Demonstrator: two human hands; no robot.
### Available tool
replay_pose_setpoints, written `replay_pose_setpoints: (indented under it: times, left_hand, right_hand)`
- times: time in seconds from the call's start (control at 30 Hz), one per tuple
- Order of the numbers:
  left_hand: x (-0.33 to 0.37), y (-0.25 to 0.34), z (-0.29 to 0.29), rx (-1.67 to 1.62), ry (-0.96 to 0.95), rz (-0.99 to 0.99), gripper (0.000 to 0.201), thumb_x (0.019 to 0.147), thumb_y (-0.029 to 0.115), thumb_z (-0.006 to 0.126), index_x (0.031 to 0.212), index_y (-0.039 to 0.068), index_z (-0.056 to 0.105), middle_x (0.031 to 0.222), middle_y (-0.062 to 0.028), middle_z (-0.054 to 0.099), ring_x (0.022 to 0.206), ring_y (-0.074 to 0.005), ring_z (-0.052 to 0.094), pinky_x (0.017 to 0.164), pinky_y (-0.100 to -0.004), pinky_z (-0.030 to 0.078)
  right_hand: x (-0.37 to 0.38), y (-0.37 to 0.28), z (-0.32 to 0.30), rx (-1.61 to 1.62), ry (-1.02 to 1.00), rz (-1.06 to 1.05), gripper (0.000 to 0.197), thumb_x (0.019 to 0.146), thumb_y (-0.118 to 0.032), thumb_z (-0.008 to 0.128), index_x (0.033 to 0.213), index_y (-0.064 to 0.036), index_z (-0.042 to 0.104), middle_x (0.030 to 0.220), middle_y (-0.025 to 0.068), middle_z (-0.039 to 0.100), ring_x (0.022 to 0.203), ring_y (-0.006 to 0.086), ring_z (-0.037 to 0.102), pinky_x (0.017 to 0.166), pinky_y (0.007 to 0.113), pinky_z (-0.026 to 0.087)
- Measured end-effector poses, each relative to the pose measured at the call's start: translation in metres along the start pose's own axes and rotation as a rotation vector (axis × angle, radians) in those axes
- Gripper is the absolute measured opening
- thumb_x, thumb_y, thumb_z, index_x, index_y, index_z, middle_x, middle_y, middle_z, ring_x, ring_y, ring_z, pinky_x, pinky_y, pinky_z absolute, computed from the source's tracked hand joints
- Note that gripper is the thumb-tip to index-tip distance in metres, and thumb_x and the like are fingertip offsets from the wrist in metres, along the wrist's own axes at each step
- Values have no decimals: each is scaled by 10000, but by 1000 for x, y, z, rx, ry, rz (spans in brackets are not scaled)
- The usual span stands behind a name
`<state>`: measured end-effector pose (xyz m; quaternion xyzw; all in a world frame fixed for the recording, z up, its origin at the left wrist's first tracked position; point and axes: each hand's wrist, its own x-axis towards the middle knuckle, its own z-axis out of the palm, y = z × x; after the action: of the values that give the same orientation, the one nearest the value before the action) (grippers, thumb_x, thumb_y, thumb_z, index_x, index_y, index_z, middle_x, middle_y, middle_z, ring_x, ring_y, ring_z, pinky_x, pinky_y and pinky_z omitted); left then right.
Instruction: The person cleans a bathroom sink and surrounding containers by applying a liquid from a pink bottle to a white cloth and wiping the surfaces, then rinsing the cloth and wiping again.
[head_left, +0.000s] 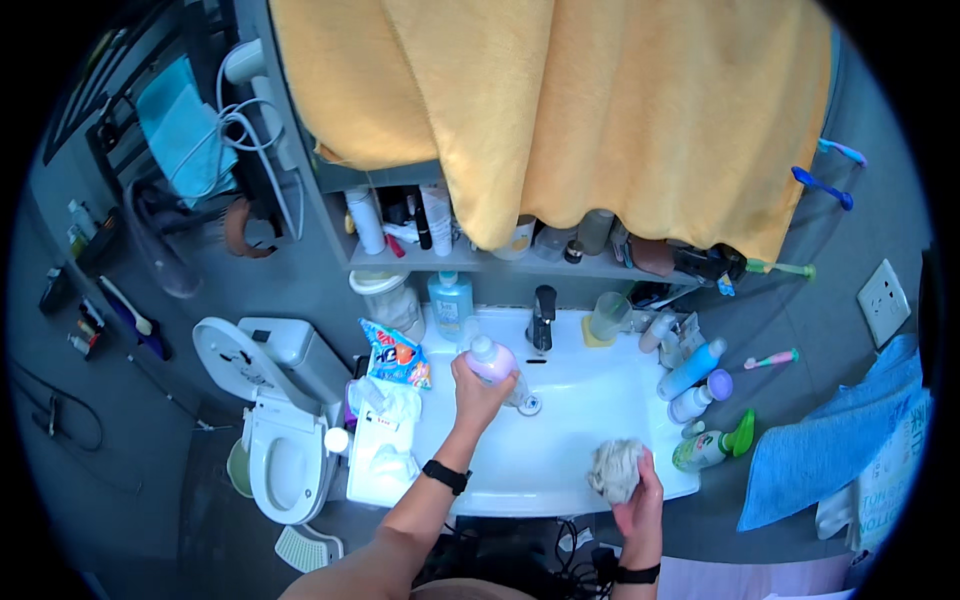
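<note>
My left hand (478, 398) is closed round a pink bottle with a pale cap (492, 361), held above the left half of the white sink (545, 455). A clear object, partly hidden by the bottle, shows beside it near the drain (530, 404). Over the sink's right front rim, my right hand (641, 503) grips a crumpled grey-white cloth (615, 470). The black faucet (541, 318) stands at the back of the basin, just beyond the pink bottle.
On the left ledge are a blue liquid bottle (451, 304) and a bright blue packet (396, 354). A clear cup (608, 316) stands behind the basin. Along the right rim are a light-blue bottle (691, 370) and a green-topped pump bottle (712, 449). Yellow cloth (640, 110) hangs above; a toilet (285, 470) is left.
</note>
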<state>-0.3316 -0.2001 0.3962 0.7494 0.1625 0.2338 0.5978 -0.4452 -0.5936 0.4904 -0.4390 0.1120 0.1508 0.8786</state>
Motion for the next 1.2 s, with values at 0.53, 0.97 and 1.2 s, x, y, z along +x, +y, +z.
replay_pose_setpoints:
  times: [0.53,0.97,1.2]
  left_hand:
    - [-477,314,94,76,-155,144,1041,1011,270,1115,1802,-38,513,1625,-206,758,1494,-327,791,1296,-504,659]
    - [-441,321,-58,-615,-379,-57,869,1172,306,1017,1863,60,552,1644,-102,757,1506,-208,765,1334,-468,643]
    - [-452,307,-116,-629,-550,-34,910,1174,333,1017,1891,52,530,1679,-103,734,1554,-205,729,1374,-460,607]
  right_hand:
    - [-237,-143,-42,-757,-241,-692,425,1253,-152,839,1642,17,811,1573,266,873,1492,405,849,1331,522,641]
    - [-367,-82,16,-855,-342,-875,341,1261,-147,827,1549,35,805,1483,245,854,1374,385,861,1228,502,666]
    - [-357,-82,128,-751,-118,-893,312,1364,-139,627,1582,19,784,1435,239,884,1338,389,873,1214,497,665]
